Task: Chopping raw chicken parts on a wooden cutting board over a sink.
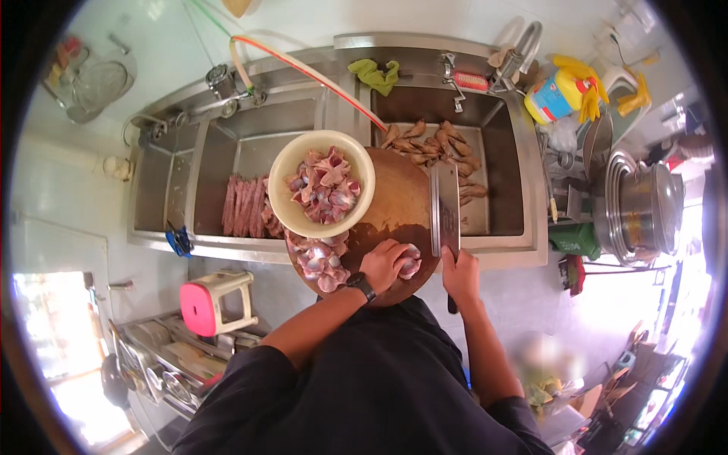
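My left hand (384, 264) presses a gizzard (409, 261) against a round wooden chopping board (392, 190). In my right hand (462, 277) is the handle of a cleaver (446, 207), its broad blade pointing away from me at the board's right edge. A cream bowl (275, 183) on the board's far left part holds a heap of cut gizzards (327, 187). More gizzards (319, 263) lie on the board between the bowl and my left wrist. The cut of the held piece is partly hidden by my fingers.
Behind the board, the right steel sink (503, 170) holds small plucked birds (443, 145); the left sink (216, 170) has long strips of meat (244, 205). A red-striped hose (313, 75) crosses above. A pink-topped stool (198, 309) stands at left, stacked steel pots (642, 210) at right.
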`<state>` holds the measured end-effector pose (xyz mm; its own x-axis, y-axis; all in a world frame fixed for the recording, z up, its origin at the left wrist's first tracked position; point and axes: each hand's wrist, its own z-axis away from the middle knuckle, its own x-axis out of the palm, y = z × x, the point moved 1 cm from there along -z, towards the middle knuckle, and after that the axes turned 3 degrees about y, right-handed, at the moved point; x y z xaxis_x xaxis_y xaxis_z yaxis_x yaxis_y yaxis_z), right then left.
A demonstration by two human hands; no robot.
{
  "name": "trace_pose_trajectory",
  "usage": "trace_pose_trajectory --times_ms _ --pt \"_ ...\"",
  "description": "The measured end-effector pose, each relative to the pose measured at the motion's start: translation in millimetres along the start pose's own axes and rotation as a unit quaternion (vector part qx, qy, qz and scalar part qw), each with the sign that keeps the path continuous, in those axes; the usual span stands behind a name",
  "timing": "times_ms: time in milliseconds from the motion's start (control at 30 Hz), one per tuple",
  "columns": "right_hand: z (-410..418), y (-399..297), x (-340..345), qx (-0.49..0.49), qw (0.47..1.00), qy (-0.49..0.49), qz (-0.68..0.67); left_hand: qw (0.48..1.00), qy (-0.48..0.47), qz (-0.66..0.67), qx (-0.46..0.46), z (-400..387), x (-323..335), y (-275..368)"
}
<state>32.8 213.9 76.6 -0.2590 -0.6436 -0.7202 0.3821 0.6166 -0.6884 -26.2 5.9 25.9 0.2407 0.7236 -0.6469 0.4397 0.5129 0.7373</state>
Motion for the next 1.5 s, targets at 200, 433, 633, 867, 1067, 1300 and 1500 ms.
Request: trace_pose_trajectory --times_ms 200,433,633,867,1067,1300,1500 --pt "28.4 -9.2 -23.2 0.053 0.996 -0.066 -0.03 1.0 -0.017 -0.012 0.022 -7.0 -1.9 -5.0" --pt "38.4 -45.0 -25.6 0.154 0.968 -0.194 -0.03 0.999 0.027 0.045 -0.014 -0.1 3.0 -16.5" --pt "31.3 -39.7 -2.3 0.072 0.986 -0.144 0.034 0.998 0.015 0.062 -0.011 -1.0 2.3 -19.0" --pt "3.9 -46.0 21.2 0.021 0.982 -0.145 0.118 0.999 0.015 0.038 0.026 0.0 4.4 -23.3" --pt "2.3 -32.7 50.3 0.03 0.987 -0.088 0.127 0.999 -0.004 0.04 0.031 -1.0 5.6 -19.9" --pt "-7.5 12.9 24.6 0.194 0.967 -0.076 -0.146 0.998 0.009 0.048 0.024 2.5 4.9 -23.4" --pt "16.2 -26.9 -20.0 0.087 0.994 -0.064 -0.025 0.999 0.023 0.029 0.03 1.9 7.2 -24.4"
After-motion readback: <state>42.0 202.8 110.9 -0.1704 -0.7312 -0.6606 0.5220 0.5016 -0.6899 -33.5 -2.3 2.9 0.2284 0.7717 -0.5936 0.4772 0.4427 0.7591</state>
